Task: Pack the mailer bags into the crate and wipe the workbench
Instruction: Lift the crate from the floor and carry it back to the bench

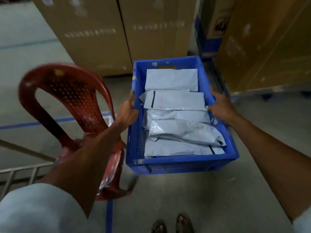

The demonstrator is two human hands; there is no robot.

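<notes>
Here, beside the red perforated plastic chair (67,91), the left hand (129,107) grips one long rim of the blue plastic crate (183,162). Grey plastic mailer bags (176,101) fill the crate, and the right hand (220,108) grips the opposite rim. Bumping the chair could tilt it and spill the loose top bags. Below is a grey concrete floor (202,199), with tall cardboard cartons (94,31) behind.

No text can be read.

- Cardboard boxes (90,41), beyond the left hand (128,109): white printed lines, blurred, illegible.
- Carton (211,31), beyond the right hand (220,106): black pictogram on a brown panel, shape not resolvable.
- Mailer bags (175,101), between both hands: black strips and red dotted lines, no characters visible.
- Crate (183,159), far wall: pale sticker remnants, no readable print.
- Chair (70,88), left of the left hand: yellow mark, illegible.
</notes>
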